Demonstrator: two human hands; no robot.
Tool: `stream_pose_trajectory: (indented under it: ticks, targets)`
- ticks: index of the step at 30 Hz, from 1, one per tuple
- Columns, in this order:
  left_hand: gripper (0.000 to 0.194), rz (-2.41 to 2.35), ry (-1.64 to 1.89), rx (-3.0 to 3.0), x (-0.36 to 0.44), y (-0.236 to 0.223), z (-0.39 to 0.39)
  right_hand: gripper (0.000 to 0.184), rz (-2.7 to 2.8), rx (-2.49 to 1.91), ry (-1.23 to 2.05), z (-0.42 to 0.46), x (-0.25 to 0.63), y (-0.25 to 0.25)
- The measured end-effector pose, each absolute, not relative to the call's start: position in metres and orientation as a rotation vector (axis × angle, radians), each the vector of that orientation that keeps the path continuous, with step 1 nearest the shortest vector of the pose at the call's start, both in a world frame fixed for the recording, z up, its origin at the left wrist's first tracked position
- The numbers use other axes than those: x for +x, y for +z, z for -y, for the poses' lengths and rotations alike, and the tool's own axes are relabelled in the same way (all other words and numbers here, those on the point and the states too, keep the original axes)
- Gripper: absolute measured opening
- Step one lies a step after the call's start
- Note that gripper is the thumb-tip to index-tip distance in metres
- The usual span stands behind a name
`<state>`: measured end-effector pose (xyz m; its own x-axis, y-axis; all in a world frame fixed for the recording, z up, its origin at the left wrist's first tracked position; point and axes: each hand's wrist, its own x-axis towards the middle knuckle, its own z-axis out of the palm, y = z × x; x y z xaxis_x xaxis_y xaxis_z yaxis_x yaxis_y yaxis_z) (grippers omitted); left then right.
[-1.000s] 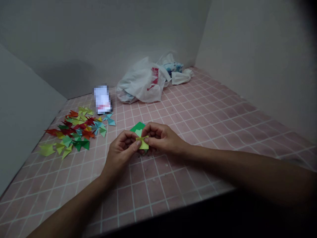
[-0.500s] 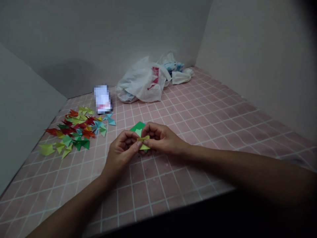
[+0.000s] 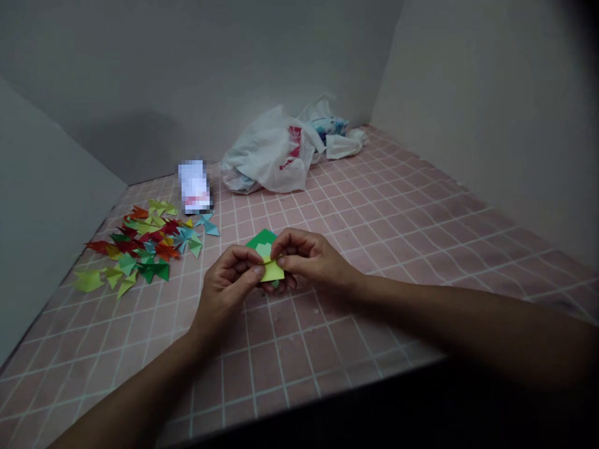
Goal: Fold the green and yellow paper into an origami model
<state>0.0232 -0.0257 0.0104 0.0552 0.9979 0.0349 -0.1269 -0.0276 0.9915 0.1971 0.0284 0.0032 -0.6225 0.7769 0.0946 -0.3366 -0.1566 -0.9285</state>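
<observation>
A small yellow sheet of origami paper (image 3: 272, 272) with a crease across its upper part is pinched between both hands. My left hand (image 3: 233, 272) grips its left side with thumb and fingers. On the right side my right hand (image 3: 304, 255) holds it the same way. Behind it, partly covered, green paper (image 3: 261, 238) lies on the table, with a pale green piece (image 3: 264, 249) over it. To the left is a heap of folded paper pieces (image 3: 148, 234) in red, orange, yellow, green and blue, apart from both hands.
The table (image 3: 355, 349) has a pink cloth with a white grid. A phone-like device (image 3: 194, 186) with a blurred bright screen stands beyond the heap. Crumpled white plastic bags (image 3: 269, 153) and a blue patterned packet (image 3: 331, 126) lie by the back wall.
My fingertips have drawn slightly apart along the crease, and more of the yellow paper shows between them. The folded pieces, device and bags stay in place.
</observation>
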Motion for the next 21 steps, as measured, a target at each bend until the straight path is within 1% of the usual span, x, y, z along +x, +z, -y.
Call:
stream_pose_trajectory:
  ticks: [8, 21]
  targets:
    - [0.008, -1.055, 1.261, 1.206, 0.0215, 0.0081, 0.0286, 0.008, 1.293, -0.45, 1.88, -0.0267, 0.1965, -0.0001]
    - [0.008, -1.12, 1.27, 1.265, 0.024, 0.012, 0.0296, 0.01, 1.378, -0.547, 1.856, -0.0264, 0.1989, 0.006]
